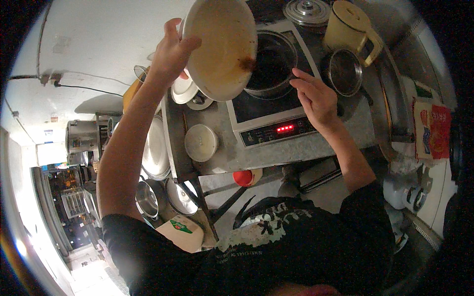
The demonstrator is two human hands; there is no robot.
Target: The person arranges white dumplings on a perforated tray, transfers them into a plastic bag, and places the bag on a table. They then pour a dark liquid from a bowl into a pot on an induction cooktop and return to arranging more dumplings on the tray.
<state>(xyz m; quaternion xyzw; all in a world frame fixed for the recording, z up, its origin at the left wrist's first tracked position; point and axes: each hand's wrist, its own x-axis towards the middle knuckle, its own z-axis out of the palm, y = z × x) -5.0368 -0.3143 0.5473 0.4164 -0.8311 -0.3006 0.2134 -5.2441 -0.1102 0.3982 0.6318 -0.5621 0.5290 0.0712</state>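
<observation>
My left hand (172, 53) grips the rim of a large pale oval bowl (220, 48), tilted steeply, with brown residue inside near its right edge. The bowl overlaps the left side of a dark round pot (290, 48) on an induction cooktop (251, 109) with red lights lit on its panel. My right hand (314, 96) is at the pot's right side, thumb and fingers close together near the rim. Whether it grips a part of the pot is not plain. The pot's inside looks dark, and its contents cannot be made out.
Right of the cooktop stand a small saucepan (345, 73) and a yellow lidded pitcher (350, 24). A glass lid (307, 11) lies behind. A small white bowl (201, 143) sits near the counter's front left. Metal pans (157, 148) and a white plastic jug (183, 233) are at the lower left.
</observation>
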